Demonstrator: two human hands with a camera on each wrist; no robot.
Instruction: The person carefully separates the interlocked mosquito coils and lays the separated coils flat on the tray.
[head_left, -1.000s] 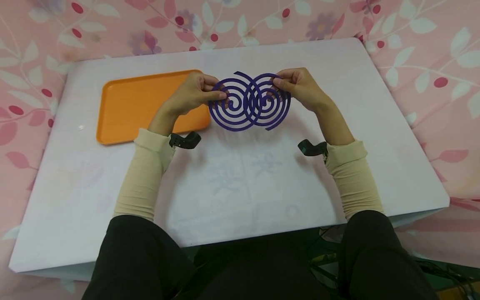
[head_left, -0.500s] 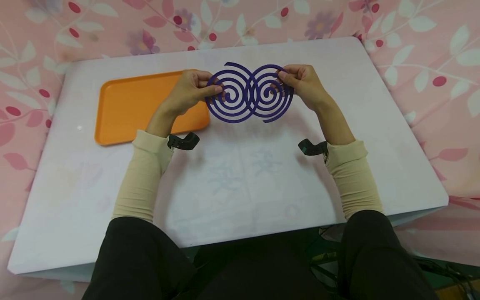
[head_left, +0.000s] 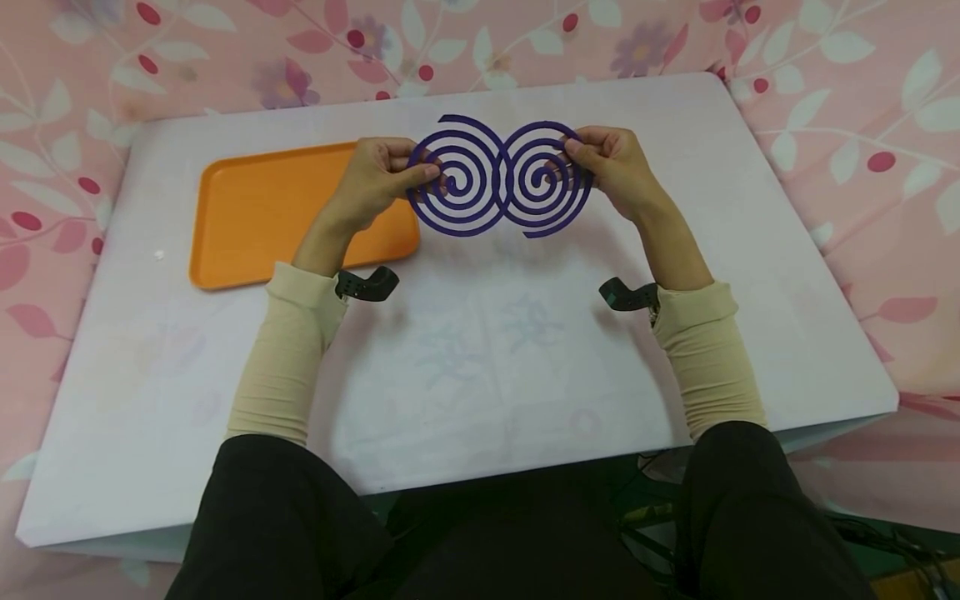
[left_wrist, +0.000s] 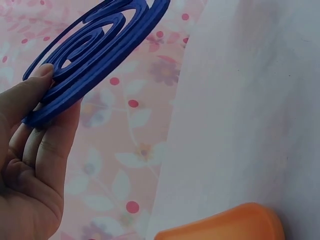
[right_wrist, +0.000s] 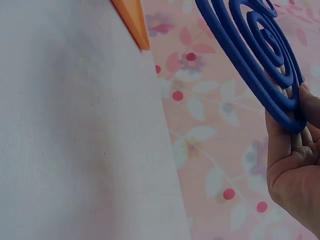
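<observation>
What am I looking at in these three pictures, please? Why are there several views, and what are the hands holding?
A person sits at a white table wearing three cameras. The wide picture comes from the head; the two close ones come from each wrist, looking past the fingers. The left hand pinches one purple spiral mosquito coil, and the right hand pinches the other coil. The two coils are above the table and still hooked at their outer rings. An orange tray lies on the table by the left hand.
</observation>
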